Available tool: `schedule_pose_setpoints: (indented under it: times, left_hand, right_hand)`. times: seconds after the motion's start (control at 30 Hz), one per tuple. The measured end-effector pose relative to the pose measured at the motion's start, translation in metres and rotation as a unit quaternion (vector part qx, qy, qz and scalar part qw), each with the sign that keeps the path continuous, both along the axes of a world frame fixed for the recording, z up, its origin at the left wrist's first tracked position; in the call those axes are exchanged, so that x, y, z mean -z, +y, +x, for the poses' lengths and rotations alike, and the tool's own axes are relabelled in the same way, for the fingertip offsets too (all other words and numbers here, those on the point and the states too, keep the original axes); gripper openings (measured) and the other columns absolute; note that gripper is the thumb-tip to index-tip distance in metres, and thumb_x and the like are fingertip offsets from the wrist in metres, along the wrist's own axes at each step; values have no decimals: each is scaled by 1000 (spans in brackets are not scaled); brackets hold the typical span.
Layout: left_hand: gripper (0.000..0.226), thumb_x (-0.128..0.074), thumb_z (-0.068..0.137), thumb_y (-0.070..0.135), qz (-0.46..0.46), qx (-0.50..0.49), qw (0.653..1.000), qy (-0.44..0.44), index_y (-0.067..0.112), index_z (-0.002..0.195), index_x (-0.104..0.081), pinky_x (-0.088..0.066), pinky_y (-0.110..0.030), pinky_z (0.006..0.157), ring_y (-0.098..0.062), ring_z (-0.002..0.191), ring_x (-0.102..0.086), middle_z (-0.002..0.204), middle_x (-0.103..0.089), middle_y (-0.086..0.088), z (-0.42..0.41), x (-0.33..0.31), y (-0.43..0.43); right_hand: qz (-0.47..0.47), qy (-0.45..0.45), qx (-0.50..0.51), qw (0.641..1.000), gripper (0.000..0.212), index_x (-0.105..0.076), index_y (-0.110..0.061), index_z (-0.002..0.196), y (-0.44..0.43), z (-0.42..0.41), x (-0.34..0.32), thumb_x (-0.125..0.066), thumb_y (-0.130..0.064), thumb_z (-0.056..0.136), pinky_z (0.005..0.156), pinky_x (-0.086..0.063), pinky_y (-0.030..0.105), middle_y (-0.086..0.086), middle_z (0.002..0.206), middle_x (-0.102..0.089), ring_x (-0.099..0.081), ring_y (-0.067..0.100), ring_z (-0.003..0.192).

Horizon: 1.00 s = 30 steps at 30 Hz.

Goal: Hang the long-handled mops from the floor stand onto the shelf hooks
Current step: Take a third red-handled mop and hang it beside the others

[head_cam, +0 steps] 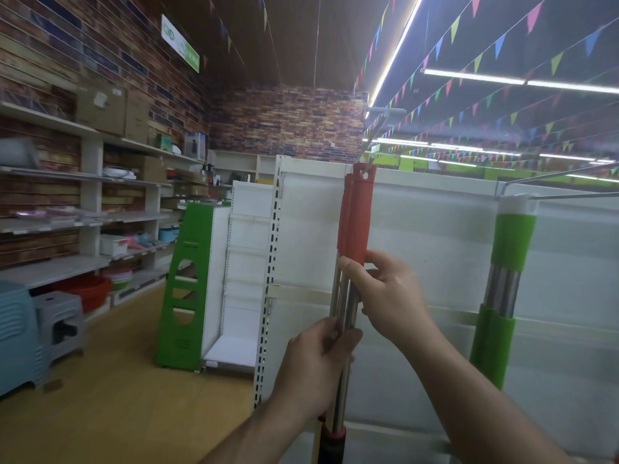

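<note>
Both hands hold the red-capped mop [360,216], centre frame: left hand [316,360] wrapped round the steel shaft [350,306], right hand [385,291] gripping just under the red cap. Cap hole is at the shelf hook [367,162]; can't tell if it's hooked. Long, stiff, probably light, steel likely slick, so grip the shaft high. Green mop [512,242] hangs at right.

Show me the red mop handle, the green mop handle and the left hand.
red mop handle [360,212], head view, middle of the red grip.
green mop handle [512,242], head view, upper green sleeve.
left hand [315,366], head view, back of the hand.
</note>
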<state>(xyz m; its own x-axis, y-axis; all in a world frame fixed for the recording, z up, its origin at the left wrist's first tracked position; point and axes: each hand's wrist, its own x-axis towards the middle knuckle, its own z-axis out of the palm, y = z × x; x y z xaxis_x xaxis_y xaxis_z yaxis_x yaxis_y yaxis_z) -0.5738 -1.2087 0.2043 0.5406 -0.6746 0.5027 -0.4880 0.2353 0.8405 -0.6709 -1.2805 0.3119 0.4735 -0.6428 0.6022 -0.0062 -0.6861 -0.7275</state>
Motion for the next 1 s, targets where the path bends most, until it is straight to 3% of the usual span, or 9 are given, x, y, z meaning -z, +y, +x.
schedule_pose_setpoints:
  times: [0.13,0.43,0.63,0.8,1.0]
  left_hand:
    - [31,-54,81,71,5,-1,1000,-3,46,94,-67,-61,-39,78,-6,71,-72,77,-76,8,4,0,-5]
    - [38,-49,80,73,24,-21,999,-23,42,95,-67,-53,-25,67,0,72,-71,78,-76,14,11,-3,-12]
    - [40,-51,83,71,28,-21,999,-15,38,96,-69,-61,-37,75,-4,71,-72,79,-76,11,13,-6,-15]
    - [40,-52,83,70,28,-22,999,-10,36,94,-69,-62,-44,77,-6,71,-72,80,-76,9,16,-7,-20]
    - [37,-53,83,71,38,-28,999,-10,38,92,-68,-63,-47,77,-9,70,-73,79,-76,12,22,-7,-28]
  right_hand:
    - [-7,-4,-3,1000,11,-68,-40,99,-6,5,1,-66,-50,94,72,-62,50,-2,78,-74,-70,19,70]
    - [-8,-2,1,1000,20,-69,-35,106,-20,15,4,-65,-51,95,65,-60,40,-4,76,-71,-66,14,66]
    - [-2,-1,8,1000,25,-72,-31,108,-27,21,4,-65,-51,94,58,-53,35,-8,67,-64,-59,9,56]
    - [-1,5,9,1000,25,-70,-33,110,-32,25,3,-64,-52,95,62,-54,36,-6,77,-70,-64,11,65]
    - [4,6,19,1000,21,-71,-36,104,-40,31,3,-64,-53,93,60,-54,35,-6,75,-70,-64,10,61]
